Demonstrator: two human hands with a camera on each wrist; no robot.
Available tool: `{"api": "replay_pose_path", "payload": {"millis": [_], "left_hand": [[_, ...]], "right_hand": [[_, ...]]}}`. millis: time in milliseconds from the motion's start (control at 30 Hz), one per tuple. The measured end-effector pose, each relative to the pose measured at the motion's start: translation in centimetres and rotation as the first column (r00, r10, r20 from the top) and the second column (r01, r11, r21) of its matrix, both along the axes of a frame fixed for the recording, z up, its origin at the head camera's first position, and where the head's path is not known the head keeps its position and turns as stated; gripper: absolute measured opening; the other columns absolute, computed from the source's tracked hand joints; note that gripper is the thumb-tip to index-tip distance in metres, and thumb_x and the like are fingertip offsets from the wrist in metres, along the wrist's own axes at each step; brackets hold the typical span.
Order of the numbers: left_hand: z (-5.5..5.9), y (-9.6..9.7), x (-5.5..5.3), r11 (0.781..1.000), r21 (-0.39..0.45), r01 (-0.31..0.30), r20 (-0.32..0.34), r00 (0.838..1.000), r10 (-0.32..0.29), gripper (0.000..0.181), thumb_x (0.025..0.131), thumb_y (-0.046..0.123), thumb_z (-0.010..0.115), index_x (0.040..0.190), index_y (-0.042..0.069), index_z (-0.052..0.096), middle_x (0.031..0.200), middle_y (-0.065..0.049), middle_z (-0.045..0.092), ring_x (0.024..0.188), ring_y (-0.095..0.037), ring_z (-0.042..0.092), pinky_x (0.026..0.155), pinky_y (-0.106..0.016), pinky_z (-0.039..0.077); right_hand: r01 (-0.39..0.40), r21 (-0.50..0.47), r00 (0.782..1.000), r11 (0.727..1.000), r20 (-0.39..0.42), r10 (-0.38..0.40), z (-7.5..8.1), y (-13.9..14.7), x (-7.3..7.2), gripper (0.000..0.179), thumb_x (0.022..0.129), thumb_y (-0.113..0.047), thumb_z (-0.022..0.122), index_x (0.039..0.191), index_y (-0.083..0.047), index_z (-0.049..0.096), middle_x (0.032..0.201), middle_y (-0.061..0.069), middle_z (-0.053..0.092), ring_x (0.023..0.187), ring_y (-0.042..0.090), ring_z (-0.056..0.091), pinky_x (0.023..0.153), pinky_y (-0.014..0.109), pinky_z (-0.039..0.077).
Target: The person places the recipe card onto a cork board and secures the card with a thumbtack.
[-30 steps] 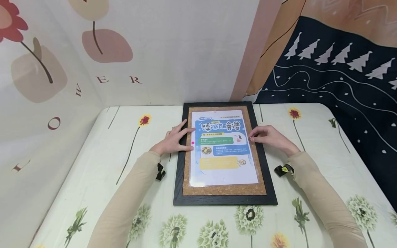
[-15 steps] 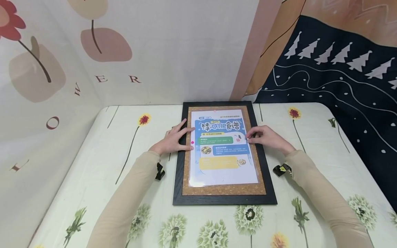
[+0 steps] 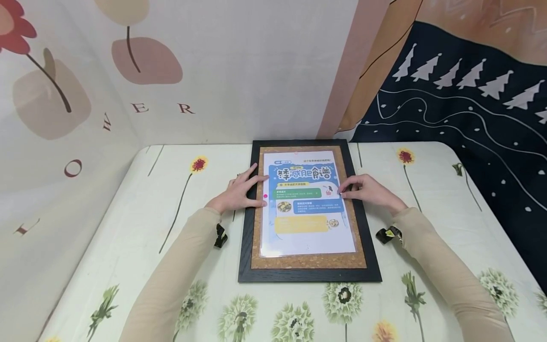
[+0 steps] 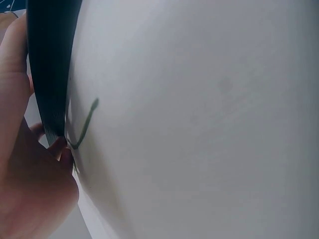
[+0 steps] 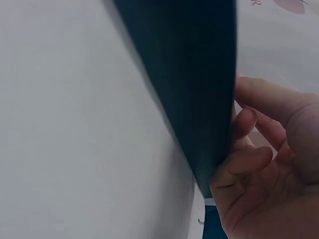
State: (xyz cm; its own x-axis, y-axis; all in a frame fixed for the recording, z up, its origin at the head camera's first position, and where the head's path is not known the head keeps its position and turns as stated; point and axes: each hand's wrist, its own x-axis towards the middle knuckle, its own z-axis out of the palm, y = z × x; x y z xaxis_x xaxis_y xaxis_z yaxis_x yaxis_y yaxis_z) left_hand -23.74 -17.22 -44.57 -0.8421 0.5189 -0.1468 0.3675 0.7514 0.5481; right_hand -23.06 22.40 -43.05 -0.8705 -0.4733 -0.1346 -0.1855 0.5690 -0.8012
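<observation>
A black-framed cork board (image 3: 307, 262) lies flat on the table, a printed sheet in a clear cover (image 3: 290, 244) on its cork. One pink push pin (image 3: 265, 196) shows at the sheet's left edge, and a pale pin (image 3: 296, 153) at its top. My left hand (image 3: 235, 194) spreads over the frame's left side, thumb and fingertips on the sheet's left margin; its smaller fingers (image 4: 59, 148) bend against the frame's outer edge. Across from it, my right hand (image 3: 371, 191) brings thumb and fingers together at the sheet's right edge; I cannot tell what they pinch.
A white flower-print cloth (image 3: 179, 285) covers the table. The board's far end reaches the pale curtain (image 3: 256, 71) at the back. At the right hangs a dark cloth with tree shapes (image 3: 461, 114). A small black camera sits on each wrist.
My right hand has shifted slightly left, its fingertips now further onto the sheet's right edge. The left hand, the sheet and the board have stayed in place.
</observation>
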Motion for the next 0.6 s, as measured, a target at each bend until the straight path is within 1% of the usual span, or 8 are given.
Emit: {"api": "replay_pose_path", "payload": {"millis": [100,167,267,300,333,400,500,600], "left_hand": [[0.0,0.0,0.0,1.000,0.000,-0.002,0.001,1.000,0.002,0.080,0.083,0.048,0.073,0.150,0.021,0.037,0.161,-0.009,-0.005,0.145,-0.037,0.003,0.108,-0.060,0.008],[0.0,0.0,0.0,1.000,-0.003,-0.004,0.001,1.000,0.004,0.081,0.083,0.048,0.073,0.150,0.022,0.037,0.161,-0.008,-0.005,0.145,-0.037,0.003,0.108,-0.060,0.008],[-0.1,0.0,0.0,1.000,-0.006,-0.004,0.002,1.000,0.004,0.081,0.082,0.048,0.073,0.150,0.022,0.037,0.161,-0.008,-0.005,0.145,-0.037,0.003,0.108,-0.060,0.008],[-0.1,0.0,0.0,1.000,-0.008,-0.004,0.002,1.000,0.004,0.081,0.083,0.049,0.073,0.150,0.022,0.037,0.161,-0.008,-0.005,0.145,-0.037,0.003,0.108,-0.060,0.008],[-0.1,0.1,0.0,1.000,-0.007,-0.003,0.002,1.000,0.004,0.081,0.083,0.049,0.073,0.150,0.022,0.037,0.161,-0.009,-0.005,0.145,-0.037,0.003,0.108,-0.060,0.008],[-0.1,0.1,0.0,1.000,-0.004,-0.003,0.003,1.000,0.003,0.081,0.083,0.048,0.073,0.150,0.021,0.037,0.161,-0.009,-0.005,0.145,-0.037,0.002,0.108,-0.060,0.008],[0.0,0.0,0.0,1.000,-0.001,0.000,0.003,1.000,0.000,0.081,0.083,0.048,0.073,0.150,0.021,0.037,0.161,-0.009,-0.006,0.145,-0.037,0.002,0.108,-0.060,0.008],[0.0,0.0,-0.1,1.000,0.000,0.005,0.004,1.000,-0.005,0.081,0.083,0.048,0.073,0.150,0.022,0.037,0.161,-0.008,-0.006,0.145,-0.036,0.002,0.108,-0.060,0.009]], "right_hand": [[-0.017,-0.009,1.000,1.000,-0.008,0.017,-0.6,0.4,-0.3,0.015,0.089,-0.005,0.069,0.103,-0.002,0.072,0.104,0.011,0.066,0.083,0.025,0.046,0.071,0.032,0.034],[-0.023,-0.018,1.000,1.000,-0.005,0.023,-0.7,0.4,-0.3,0.014,0.089,-0.005,0.069,0.103,-0.001,0.072,0.104,0.012,0.066,0.085,0.026,0.047,0.072,0.034,0.034],[-0.034,-0.005,0.999,0.999,-0.011,0.034,0.9,-0.2,0.5,0.014,0.090,-0.001,0.066,0.102,0.003,0.070,0.102,0.015,0.065,0.084,0.027,0.047,0.073,0.034,0.035],[-0.034,0.000,0.999,0.999,-0.014,0.034,1.0,-0.2,0.6,0.014,0.090,-0.001,0.066,0.103,0.003,0.070,0.103,0.015,0.065,0.085,0.026,0.047,0.073,0.034,0.035],[-0.035,0.004,0.999,0.999,-0.014,0.035,1.6,-0.4,0.9,0.014,0.090,0.000,0.065,0.102,0.004,0.069,0.102,0.016,0.065,0.085,0.027,0.048,0.073,0.035,0.036],[-0.035,0.016,0.999,0.999,-0.020,0.035,1.7,-0.4,1.0,0.013,0.090,0.002,0.064,0.102,0.006,0.068,0.101,0.016,0.065,0.084,0.028,0.049,0.074,0.036,0.036],[-0.030,0.013,0.999,0.999,-0.028,0.031,0.4,0.3,0.3,0.013,0.090,-0.001,0.066,0.102,0.002,0.070,0.101,0.012,0.066,0.086,0.027,0.049,0.075,0.036,0.037],[-0.038,0.009,0.998,0.999,-0.039,0.039,-0.1,0.6,0.1,0.013,0.090,-0.002,0.067,0.102,0.001,0.070,0.101,0.011,0.066,0.086,0.026,0.049,0.075,0.035,0.037]]}}
